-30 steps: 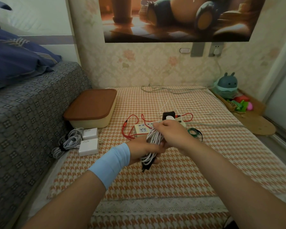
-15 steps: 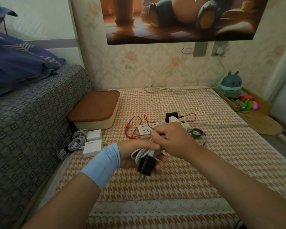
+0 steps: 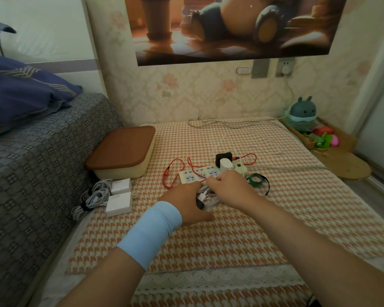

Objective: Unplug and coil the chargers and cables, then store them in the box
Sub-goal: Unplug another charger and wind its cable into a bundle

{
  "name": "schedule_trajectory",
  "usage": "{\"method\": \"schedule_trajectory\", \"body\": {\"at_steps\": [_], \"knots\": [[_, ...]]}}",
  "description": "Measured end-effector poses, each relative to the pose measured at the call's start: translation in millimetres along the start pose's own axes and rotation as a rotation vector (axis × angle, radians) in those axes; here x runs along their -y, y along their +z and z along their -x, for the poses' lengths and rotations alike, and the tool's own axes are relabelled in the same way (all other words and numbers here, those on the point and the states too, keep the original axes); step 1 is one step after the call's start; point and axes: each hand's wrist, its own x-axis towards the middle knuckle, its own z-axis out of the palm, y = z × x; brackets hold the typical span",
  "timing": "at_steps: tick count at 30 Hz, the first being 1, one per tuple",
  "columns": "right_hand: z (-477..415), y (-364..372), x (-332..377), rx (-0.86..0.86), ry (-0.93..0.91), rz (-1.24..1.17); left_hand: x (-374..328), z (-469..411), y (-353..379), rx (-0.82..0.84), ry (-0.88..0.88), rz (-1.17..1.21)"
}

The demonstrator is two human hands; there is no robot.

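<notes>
My left hand (image 3: 185, 203) and my right hand (image 3: 228, 189) both grip a coiled white cable bundle (image 3: 206, 197) with a black plug, low over the mat in front of the power strip (image 3: 208, 173). A black charger (image 3: 224, 156) and a white charger (image 3: 226, 165) sit plugged into the strip, and a red cable (image 3: 175, 171) loops across it. The cream box with a closed brown lid (image 3: 122, 149) stands at the left. Two white chargers (image 3: 119, 199) with coiled grey cables (image 3: 91, 197) lie in front of the box.
A green tape roll with a black strap (image 3: 256, 180) lies right of the strip. The strip's grey cord (image 3: 286, 167) runs right, and another cord (image 3: 231, 124) runs along the wall to a socket (image 3: 285, 68). A grey sofa (image 3: 31, 173) borders the left; toys (image 3: 302, 114) fill the far right corner.
Both hands have lowered the white cable bundle toward the mat and moved it slightly forward toward the power strip. The black plug hung below my left hand before; now it is tucked between the hands.
</notes>
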Motion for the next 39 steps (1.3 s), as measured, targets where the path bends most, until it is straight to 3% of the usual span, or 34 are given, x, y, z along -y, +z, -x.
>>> {"method": "schedule_trajectory", "body": {"at_steps": [5,10,13,16,19,22,27,32,35,37,39], "knots": [[6,-1,-14,-0.014,0.056,-0.009,-7,-21,7,0.088,0.004,-0.025],[13,-5,-32,-0.226,-0.382,0.237,-14,-32,5,0.124,0.046,0.066],[11,-9,-42,-0.276,-0.512,0.279,-20,-35,0,0.136,0.099,0.198],[6,-14,-48,-0.3,-0.48,0.22,-29,-38,4,0.137,0.089,0.178],[0,-21,-53,-0.244,-0.385,0.138,-36,-44,5,-0.074,0.103,-0.159],[-7,-29,-56,-0.211,-0.312,0.105,-44,-52,6,-0.185,0.12,-0.21],[-12,-32,-57,-0.144,-0.262,0.091,-50,-68,16,0.061,0.004,0.27],[-16,-45,-56,-0.043,-0.114,-0.082,-46,-75,9,0.138,0.008,0.317],[-29,-62,-77,-0.174,0.005,-0.111,-40,-79,8,0.126,-0.057,0.447],[-34,-75,-99,-0.314,0.026,0.04,-34,-79,8,0.126,-0.106,0.678],[-38,-83,-117,-0.309,0.054,0.198,-30,-78,8,0.141,-0.166,0.984]]}}
